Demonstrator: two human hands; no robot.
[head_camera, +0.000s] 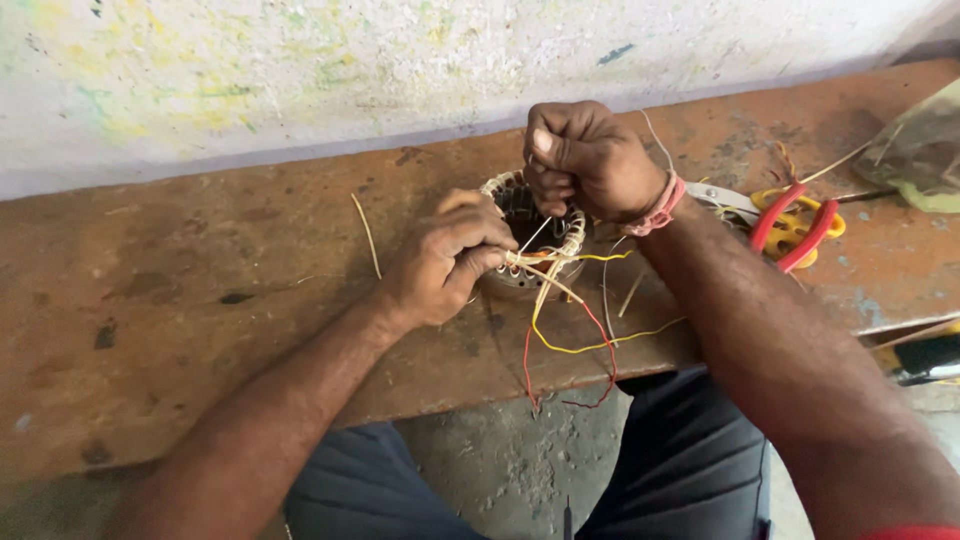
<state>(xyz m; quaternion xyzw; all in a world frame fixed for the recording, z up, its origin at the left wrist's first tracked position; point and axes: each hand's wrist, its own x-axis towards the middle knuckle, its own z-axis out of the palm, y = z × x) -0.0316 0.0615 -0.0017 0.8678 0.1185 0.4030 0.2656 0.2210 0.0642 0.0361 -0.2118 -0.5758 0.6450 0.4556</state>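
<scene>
A round motor stator (525, 245) with pale winding coils rests on the rusty brown bench (200, 290). My left hand (445, 255) grips its near left rim, fingers curled over the coils. My right hand (585, 155) is closed just above the stator's far side, pinching a thin pale thread that runs down to the winding. Red lead wires (600, 335) and yellow lead wires (580, 345) trail from the stator over the bench's front edge.
Red-handled pliers (795, 225) and yellow-handled scissors (795, 235) lie right of the stator. A thin pale stick (366, 235) lies to the left. A crumpled bag (920, 150) sits at far right. A paint-stained wall (400, 70) backs the bench.
</scene>
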